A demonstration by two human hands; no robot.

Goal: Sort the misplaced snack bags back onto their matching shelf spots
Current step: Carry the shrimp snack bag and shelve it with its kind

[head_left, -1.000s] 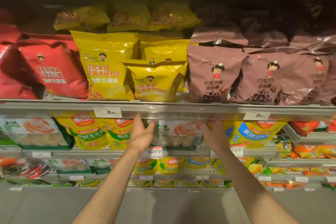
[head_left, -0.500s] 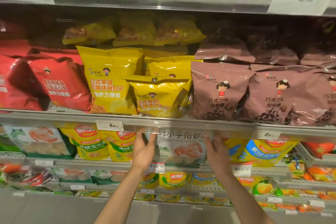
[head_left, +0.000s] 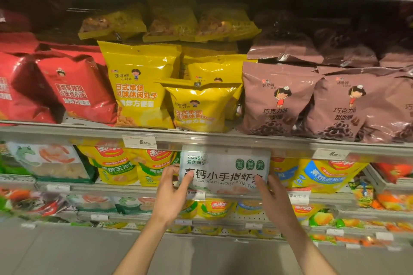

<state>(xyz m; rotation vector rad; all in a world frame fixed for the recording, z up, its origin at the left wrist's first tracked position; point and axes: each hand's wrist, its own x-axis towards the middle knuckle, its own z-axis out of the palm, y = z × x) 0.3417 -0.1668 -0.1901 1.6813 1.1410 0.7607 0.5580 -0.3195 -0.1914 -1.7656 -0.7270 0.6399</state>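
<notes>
A white and green shrimp-stick snack bag (head_left: 224,169) sits among yellow corn-snack bags (head_left: 118,165) on the second shelf, just under the price rail. My left hand (head_left: 173,194) grips its left edge with thumb and fingers. My right hand (head_left: 271,194) holds its right edge, fingers curled round it. A matching white and green shrimp bag (head_left: 51,163) stands at the far left of the same shelf. The held bag's lower part is hidden behind my hands.
Above it, the shelf (head_left: 201,137) carries red bags (head_left: 73,91), yellow bags (head_left: 138,87) and brown chocolate-ring bags (head_left: 274,100). More yellow and blue corn bags (head_left: 321,174) stand to the right. Lower shelves hold small packs. Grey floor lies below.
The shrimp bag has come forward and up out of the row between my two hands, so its printed top now shows. The view has moved closer and lower.
</notes>
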